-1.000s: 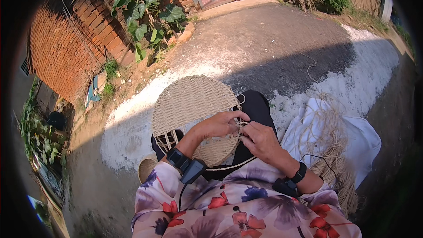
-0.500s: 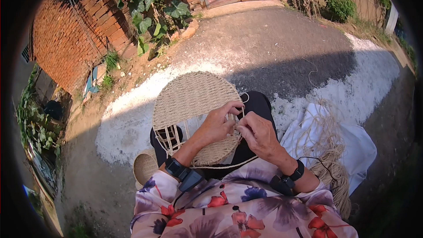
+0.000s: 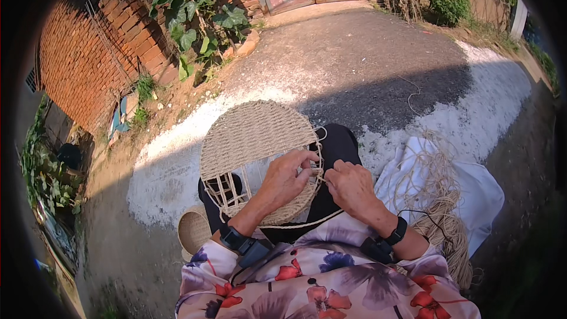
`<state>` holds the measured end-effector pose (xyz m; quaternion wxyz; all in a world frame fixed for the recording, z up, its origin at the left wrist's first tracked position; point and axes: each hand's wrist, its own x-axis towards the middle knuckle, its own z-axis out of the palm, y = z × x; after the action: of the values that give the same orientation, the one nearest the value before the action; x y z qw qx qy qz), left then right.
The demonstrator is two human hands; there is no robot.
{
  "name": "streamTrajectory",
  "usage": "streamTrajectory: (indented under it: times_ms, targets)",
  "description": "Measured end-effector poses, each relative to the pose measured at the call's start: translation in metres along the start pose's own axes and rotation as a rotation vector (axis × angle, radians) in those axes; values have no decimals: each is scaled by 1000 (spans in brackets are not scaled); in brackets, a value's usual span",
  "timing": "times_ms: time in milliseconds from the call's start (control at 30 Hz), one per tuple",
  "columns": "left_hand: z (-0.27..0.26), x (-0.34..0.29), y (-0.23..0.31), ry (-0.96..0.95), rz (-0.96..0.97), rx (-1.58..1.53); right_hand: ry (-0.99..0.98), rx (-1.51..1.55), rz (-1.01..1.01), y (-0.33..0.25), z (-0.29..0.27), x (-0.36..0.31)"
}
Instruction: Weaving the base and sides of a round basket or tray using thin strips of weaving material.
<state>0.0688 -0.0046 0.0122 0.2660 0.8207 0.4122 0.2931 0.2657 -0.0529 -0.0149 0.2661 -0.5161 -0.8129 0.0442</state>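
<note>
the left hand (image 3: 287, 178) covers the near right part of the woven basket (image 3: 255, 136), and its fingers (image 3: 307, 162) hide the rim there. whether either hand pinches the thin cord (image 3: 307, 222) is too small to tell. the smaller basket (image 3: 194, 230) near left is partly hidden behind the flowered sleeve (image 3: 204, 266). the fibre bundle (image 3: 440, 201) runs behind the right forearm.

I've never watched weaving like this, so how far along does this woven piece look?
Most of the round woven panel is tightly filled with pale cord. The left hand and right hand meet at its right edge, working a strand there. The lower left section shows bare frame bars with open gaps. A bundle of loose fibre lies on white cloth beside the person.
</note>
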Motion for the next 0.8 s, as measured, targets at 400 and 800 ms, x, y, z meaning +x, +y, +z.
streamTrajectory:
  times_ms: [400, 800]
  targets:
    - [-1, -7, 11, -16, 120, 132, -109, 266, 114, 3, 4, 2]
    - [-8, -7, 15, -186, 124, 254, -82, 657, 345, 3, 25, 0]
